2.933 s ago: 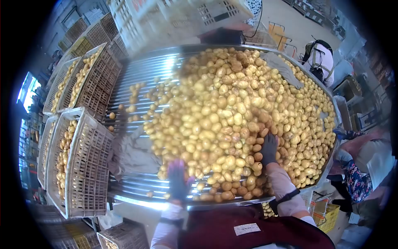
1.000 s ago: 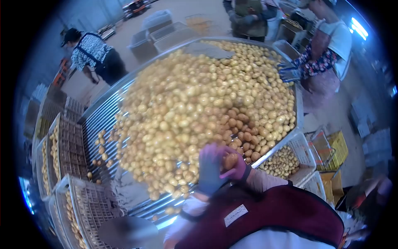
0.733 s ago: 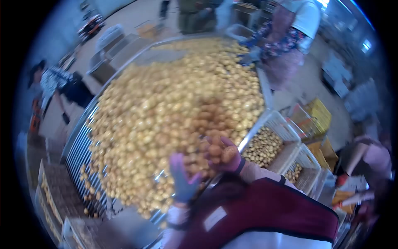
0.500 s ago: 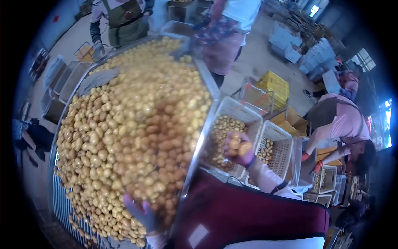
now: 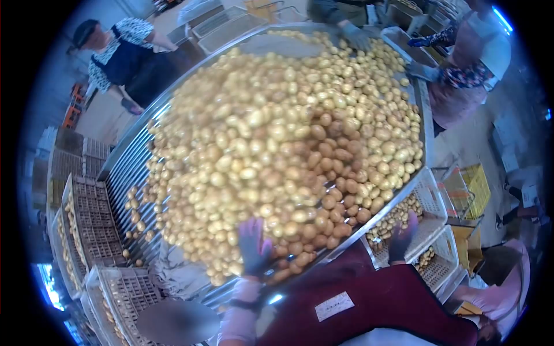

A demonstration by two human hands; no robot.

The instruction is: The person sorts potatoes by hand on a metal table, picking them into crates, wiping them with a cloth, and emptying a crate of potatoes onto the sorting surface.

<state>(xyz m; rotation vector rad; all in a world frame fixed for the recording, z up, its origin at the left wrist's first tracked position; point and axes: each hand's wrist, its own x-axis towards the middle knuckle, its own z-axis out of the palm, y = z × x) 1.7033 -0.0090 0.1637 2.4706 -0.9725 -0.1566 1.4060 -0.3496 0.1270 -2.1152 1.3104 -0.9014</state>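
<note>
A large heap of small, round, yellow-brown potatoes (image 5: 248, 144) covers the metal sorting table (image 5: 130, 176). My left hand (image 5: 253, 248), in a grey glove with pinkish fingertips, lies at the near edge of the heap with its fingers stretched out. It touches the potatoes and grips none that I can see. My right hand (image 5: 402, 237), gloved alike, is over the near side of a pale plastic crate (image 5: 430, 199) beside the table. Its fingers are extended and nothing shows in them. Smaller potatoes lie in that crate.
A second pale crate (image 5: 441, 262) stands beside the first, with a yellow crate (image 5: 475, 187) beyond. Stacked crates (image 5: 95, 216) line the left side. Co-workers stand around the table, one with a gloved hand (image 5: 355, 36) at the heap. Grey cloth (image 5: 176, 274) lies on the slats.
My right hand held several potatoes over the crate and now shows none. My left hand is still at the heap's near edge. The view has swung left.
</note>
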